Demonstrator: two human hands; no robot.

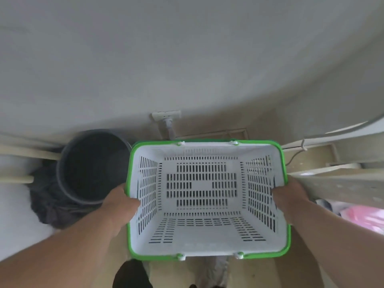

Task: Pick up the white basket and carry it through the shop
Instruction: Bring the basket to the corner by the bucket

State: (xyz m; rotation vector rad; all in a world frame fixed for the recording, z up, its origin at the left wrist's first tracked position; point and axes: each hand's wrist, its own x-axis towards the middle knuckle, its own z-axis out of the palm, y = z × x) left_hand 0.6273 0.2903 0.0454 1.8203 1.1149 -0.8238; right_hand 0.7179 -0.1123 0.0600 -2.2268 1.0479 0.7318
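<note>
Green-rimmed, the empty white basket (207, 196) sits level at lower centre of the frame, left hand (122, 201) and right hand (287, 196) clamped on opposite side rims, likely balancing it for carrying.

The tan floor (209, 125) runs up to a grey wall. On it at the left stands a dark grey bucket (93, 167), with a dark mop head (52, 204) bunched against its left side and two pale wooden handles (27, 154) reaching out to the left edge. Near the wall base lies a white power strip (166, 115)
</note>
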